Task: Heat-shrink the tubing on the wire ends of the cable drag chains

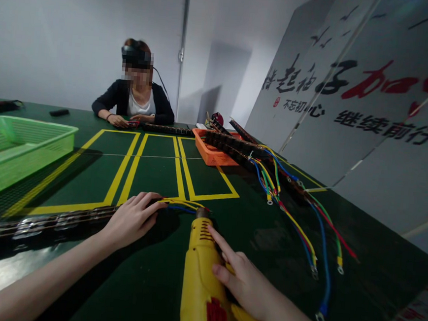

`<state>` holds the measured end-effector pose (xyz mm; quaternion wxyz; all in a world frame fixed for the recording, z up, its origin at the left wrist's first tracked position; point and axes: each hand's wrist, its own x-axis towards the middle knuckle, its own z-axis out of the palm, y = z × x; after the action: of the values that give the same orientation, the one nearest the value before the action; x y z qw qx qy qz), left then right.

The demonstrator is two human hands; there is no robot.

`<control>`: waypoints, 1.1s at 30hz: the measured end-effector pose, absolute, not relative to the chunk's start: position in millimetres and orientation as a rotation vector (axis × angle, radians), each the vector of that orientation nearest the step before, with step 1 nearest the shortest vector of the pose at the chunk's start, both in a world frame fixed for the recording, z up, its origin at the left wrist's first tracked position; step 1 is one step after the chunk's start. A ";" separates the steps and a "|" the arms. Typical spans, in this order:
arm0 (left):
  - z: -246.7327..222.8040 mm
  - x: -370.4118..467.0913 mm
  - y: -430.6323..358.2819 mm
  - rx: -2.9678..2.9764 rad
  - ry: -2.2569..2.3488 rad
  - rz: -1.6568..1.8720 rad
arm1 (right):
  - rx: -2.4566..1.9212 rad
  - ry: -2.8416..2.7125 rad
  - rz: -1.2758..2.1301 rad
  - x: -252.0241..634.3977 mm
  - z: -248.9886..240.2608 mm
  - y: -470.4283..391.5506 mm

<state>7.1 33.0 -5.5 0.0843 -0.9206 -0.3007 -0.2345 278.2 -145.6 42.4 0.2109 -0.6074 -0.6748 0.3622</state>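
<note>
On the near side of the green table [145, 286], the right hand [242, 276] was wrapped around a yellow heat gun [201, 266], index finger straight along its barrel. The left hand [133, 218] curled over the wires [183, 205] of a black cable chain [45, 229]; I couldn't tell whether it pinched them. The gun's nozzle hid the wire ends. A green basket [57, 143] stood left; far right, more chains [230, 144] overhung an orange basket [214, 156], their ring-tipped leads [325, 258] sprawling nearer. A co-worker [137, 97] sat across.
</note>
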 end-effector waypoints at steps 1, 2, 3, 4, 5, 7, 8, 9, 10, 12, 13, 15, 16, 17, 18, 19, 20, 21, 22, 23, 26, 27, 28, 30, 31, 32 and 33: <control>-5.6 7.5 33.0 -2.744 -0.902 -0.702 | -1.707 -1.881 0.995 277.7 42.1 -145.3; -5.8 7.9 32.9 -2.741 -0.910 -0.704 | -1.719 -1.886 0.980 276.9 41.9 -144.7; -6.0 8.3 32.8 -2.737 -0.919 -0.705 | -1.721 -1.892 0.968 275.5 41.8 -143.7; -6.1 8.7 32.7 -2.733 -0.927 -0.704 | -1.710 -1.899 0.964 273.3 42.0 -142.5; -6.3 9.1 32.6 -2.730 -0.933 -0.705 | -1.688 -1.908 0.971 270.2 42.5 -140.8; -6.2 9.8 32.2 -2.728 -0.935 -0.707 | -1.640 -1.931 0.995 261.3 44.6 -136.5; -5.9 10.0 32.0 -2.728 -0.933 -0.711 | -1.625 -1.947 1.001 255.6 46.2 -133.9; -5.5 10.1 31.7 -2.729 -0.930 -0.716 | -1.619 -1.966 1.001 249.4 47.8 -131.1; -4.9 10.1 31.3 -2.730 -0.927 -0.720 | -1.620 -1.992 0.994 243.0 49.5 -128.3; -3.7 9.9 30.6 -2.731 -0.927 -0.729 | -1.630 -2.049 0.962 231.0 52.4 -123.0; -3.1 9.6 30.4 -2.729 -0.931 -0.735 | -1.637 -2.073 0.943 225.9 53.4 -120.7; -2.5 8.9 30.4 -2.726 -0.944 -0.746 | -1.643 -2.102 0.916 219.1 54.3 -117.1; -2.4 8.4 30.6 -2.724 -0.948 -0.751 | -1.647 -2.107 0.907 217.3 54.3 -115.9; -2.6 8.0 30.9 -2.724 -0.950 -0.754 | -1.650 -2.108 0.901 216.4 54.1 -115.1; -2.8 7.6 31.3 -2.726 -0.947 -0.753 | -1.653 -2.106 0.903 216.3 53.9 -114.6; -3.1 7.3 31.6 -2.729 -0.944 -0.752 | -1.654 -2.102 0.911 216.6 53.6 -114.4; -3.3 7.0 31.8 -2.732 -0.941 -0.749 | -1.653 -2.096 0.922 217.1 53.5 -114.5; -3.4 6.8 31.9 -2.735 -0.939 -0.748 | -1.651 -2.086 0.937 217.7 53.4 -114.9; -3.4 6.7 31.8 -2.737 -0.939 -0.747 | -1.646 -2.075 0.957 218.2 53.5 -115.3; -3.3 6.6 31.5 -2.737 -0.939 -0.747 | -1.639 -2.062 0.975 218.5 53.8 -115.9; -2.3 6.4 30.2 -2.740 -0.940 -0.743 | -1.617 -2.034 1.011 219.9 54.6 -117.9; -1.9 6.4 29.8 -2.742 -0.938 -0.741 | -1.612 -2.029 1.017 220.9 54.6 -118.7; -1.6 6.3 29.4 -2.745 -0.936 -0.741 | -1.608 -2.024 1.022 222.3 54.5 -119.5; -1.3 6.2 29.0 -2.750 -0.934 -0.744 | -1.606 -2.010 1.034 226.6 53.5 -121.5; -1.3 6.1 28.9 -2.751 -0.934 -0.745 | -1.608 -1.998 1.041 229.6 52.6 -122.7; -1.4 6.0 28.9 -2.751 -0.936 -0.744 | -1.611 -1.984 1.048 233.0 51.5 -124.1; -1.5 5.9 28.9 -2.751 -0.938 -0.741 | -1.614 -1.969 1.052 236.8 50.3 -125.8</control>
<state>5.9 28.9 -1.5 0.0710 -0.9148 -0.3121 -0.2463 236.8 -125.8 50.3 0.1922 -0.5751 -0.7013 0.3748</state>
